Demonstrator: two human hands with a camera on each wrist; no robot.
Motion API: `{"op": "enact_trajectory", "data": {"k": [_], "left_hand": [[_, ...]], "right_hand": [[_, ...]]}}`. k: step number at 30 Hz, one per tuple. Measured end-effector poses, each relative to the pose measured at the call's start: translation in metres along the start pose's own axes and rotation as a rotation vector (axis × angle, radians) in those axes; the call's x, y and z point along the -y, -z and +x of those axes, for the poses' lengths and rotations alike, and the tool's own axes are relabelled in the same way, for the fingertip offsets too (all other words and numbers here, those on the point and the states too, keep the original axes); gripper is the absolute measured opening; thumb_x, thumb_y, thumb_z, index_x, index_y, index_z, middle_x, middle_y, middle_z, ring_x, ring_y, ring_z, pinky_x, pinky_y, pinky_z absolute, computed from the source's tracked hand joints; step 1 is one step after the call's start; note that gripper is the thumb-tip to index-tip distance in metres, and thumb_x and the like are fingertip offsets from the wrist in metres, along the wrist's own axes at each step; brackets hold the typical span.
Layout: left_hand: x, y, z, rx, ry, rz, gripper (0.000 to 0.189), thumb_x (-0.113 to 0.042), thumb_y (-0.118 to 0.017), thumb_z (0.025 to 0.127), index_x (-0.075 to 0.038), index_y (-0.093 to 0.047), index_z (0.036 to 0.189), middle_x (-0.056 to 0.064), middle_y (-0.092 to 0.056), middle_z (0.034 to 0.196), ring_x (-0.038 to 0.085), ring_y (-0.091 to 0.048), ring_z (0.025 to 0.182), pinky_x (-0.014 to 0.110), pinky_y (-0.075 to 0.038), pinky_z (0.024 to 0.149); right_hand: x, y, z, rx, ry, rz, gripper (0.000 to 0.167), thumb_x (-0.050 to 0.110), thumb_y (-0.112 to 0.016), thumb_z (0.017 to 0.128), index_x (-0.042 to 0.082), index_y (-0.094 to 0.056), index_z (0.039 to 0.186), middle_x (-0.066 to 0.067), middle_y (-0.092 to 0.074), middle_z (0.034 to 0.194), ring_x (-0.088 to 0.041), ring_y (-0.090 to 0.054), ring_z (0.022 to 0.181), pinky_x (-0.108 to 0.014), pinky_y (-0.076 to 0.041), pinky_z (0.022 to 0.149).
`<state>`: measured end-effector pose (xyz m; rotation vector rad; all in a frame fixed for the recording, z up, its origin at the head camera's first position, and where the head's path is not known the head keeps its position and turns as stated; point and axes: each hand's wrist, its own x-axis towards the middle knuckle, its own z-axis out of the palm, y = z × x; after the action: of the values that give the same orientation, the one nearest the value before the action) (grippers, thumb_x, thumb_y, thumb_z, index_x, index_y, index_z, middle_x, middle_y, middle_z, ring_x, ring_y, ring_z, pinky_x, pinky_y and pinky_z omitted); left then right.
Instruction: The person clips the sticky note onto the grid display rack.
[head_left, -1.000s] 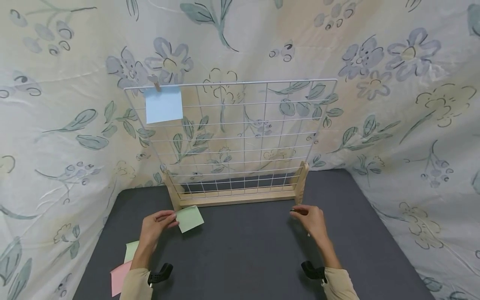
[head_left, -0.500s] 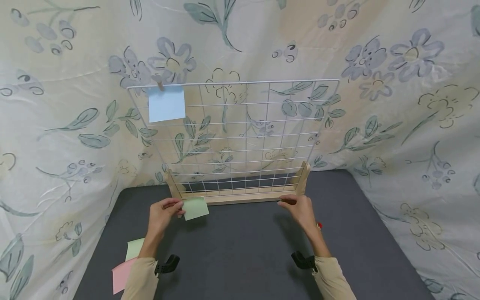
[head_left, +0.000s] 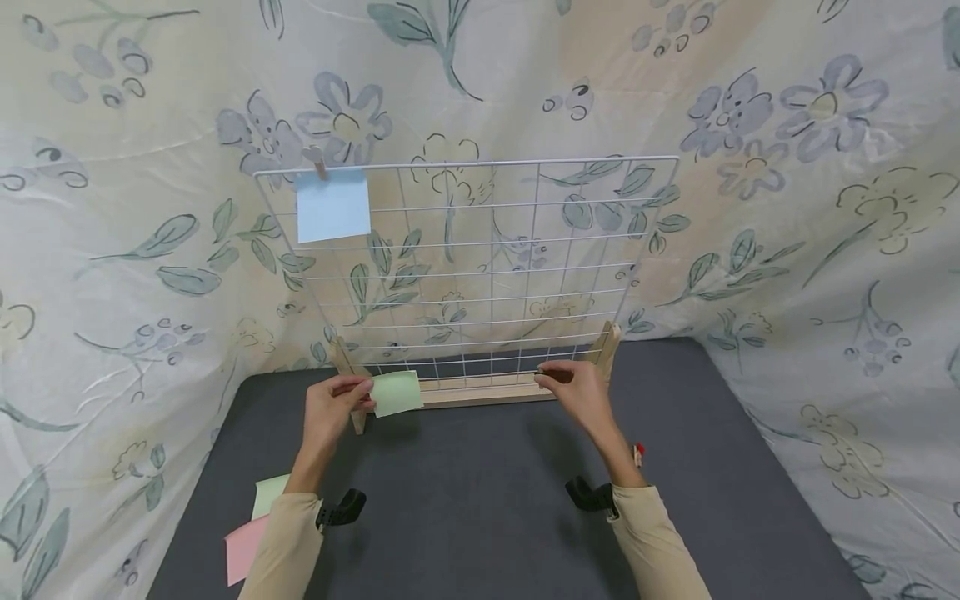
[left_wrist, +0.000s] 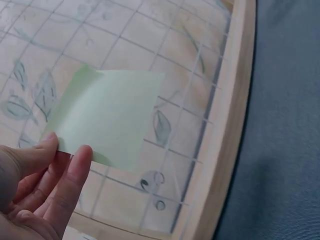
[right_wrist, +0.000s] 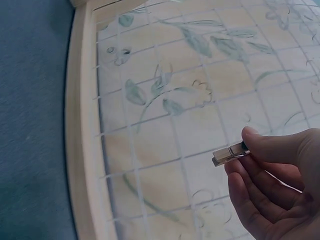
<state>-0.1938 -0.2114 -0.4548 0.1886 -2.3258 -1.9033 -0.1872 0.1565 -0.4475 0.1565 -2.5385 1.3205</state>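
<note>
Nearer the person than the left fingers, and to their left, a pink sheet [head_left: 246, 554] and a second green sheet [head_left: 267, 497] are laid on the dark table [head_left: 465, 500], partly hidden by the left arm. By the left hand [head_left: 330, 414], a light green sheet [head_left: 399, 393] is pinched between thumb and fingers, held out to their right. Above these fingers, a blue sheet [head_left: 333, 206] is clipped to the top of a white wire grid [head_left: 487, 163]. Between the hands, the grid's pale wooden base [head_left: 480, 394] is set on the table. By the right hand [head_left: 581, 396], a small wooden clothespin [right_wrist: 229, 153] is pinched, pointed leftward from the fingertips. Beyond the fingers and to both sides, the space is curtained by flower-printed cloth [head_left: 825, 250], faintly creased.
</note>
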Motion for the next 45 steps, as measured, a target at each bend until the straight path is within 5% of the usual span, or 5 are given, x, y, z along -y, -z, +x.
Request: {"op": "enact_trajectory", "data": {"k": [16,28,35,42,45], "left_hand": [[-0.045,-0.012,0.01,-0.014,-0.097,-0.051,0.026,-0.012,-0.07,0.092,0.009,-0.068,0.107,0.013,-0.07,0.089,0.015,-0.07,0.064,0.032,-0.062,0.07],[-0.069,-0.027,0.014,0.066,-0.209,0.04,0.022,-0.012,-0.069,0.092,0.007,-0.07,0.104,0.023,-0.07,0.096,0.014,-0.07,0.063,0.028,-0.061,0.067],[-0.083,-0.042,0.014,0.097,-0.285,0.066,0.018,-0.01,-0.071,0.09,0.005,-0.073,0.099,0.022,-0.071,0.089,0.021,-0.071,0.064,0.043,-0.061,0.069],[-0.093,-0.049,0.013,0.099,-0.321,0.071,0.019,-0.009,-0.07,0.09,0.007,-0.072,0.099,0.023,-0.07,0.092,0.022,-0.071,0.066,0.029,-0.062,0.065],[-0.099,-0.049,0.014,0.097,-0.322,0.064,0.02,-0.01,-0.07,0.091,0.007,-0.071,0.1,0.024,-0.07,0.092,0.023,-0.071,0.067,0.033,-0.062,0.066]], "right_hand": [[0.037,-0.006,0.023,-0.011,0.123,0.039,0.022,0.011,-0.078,0.084,0.0,-0.076,0.104,-0.014,-0.074,0.095,-0.026,-0.071,0.081,-0.04,-0.06,0.072],[0.065,-0.006,0.041,-0.103,0.228,0.078,0.019,0.011,-0.078,0.084,0.002,-0.077,0.101,-0.014,-0.074,0.095,-0.027,-0.07,0.084,-0.043,-0.059,0.077],[0.088,0.0,0.05,-0.068,0.243,0.094,0.02,0.01,-0.079,0.083,0.001,-0.077,0.101,-0.014,-0.074,0.095,-0.027,-0.071,0.085,-0.042,-0.06,0.077],[0.102,0.008,0.056,-0.058,0.264,0.092,0.019,0.008,-0.077,0.084,-0.001,-0.076,0.101,-0.015,-0.074,0.095,-0.028,-0.071,0.087,-0.043,-0.06,0.079],[0.107,0.011,0.059,-0.055,0.28,0.103,0.018,0.008,-0.077,0.084,-0.001,-0.076,0.101,-0.015,-0.074,0.094,-0.027,-0.071,0.086,-0.042,-0.06,0.078]]}}
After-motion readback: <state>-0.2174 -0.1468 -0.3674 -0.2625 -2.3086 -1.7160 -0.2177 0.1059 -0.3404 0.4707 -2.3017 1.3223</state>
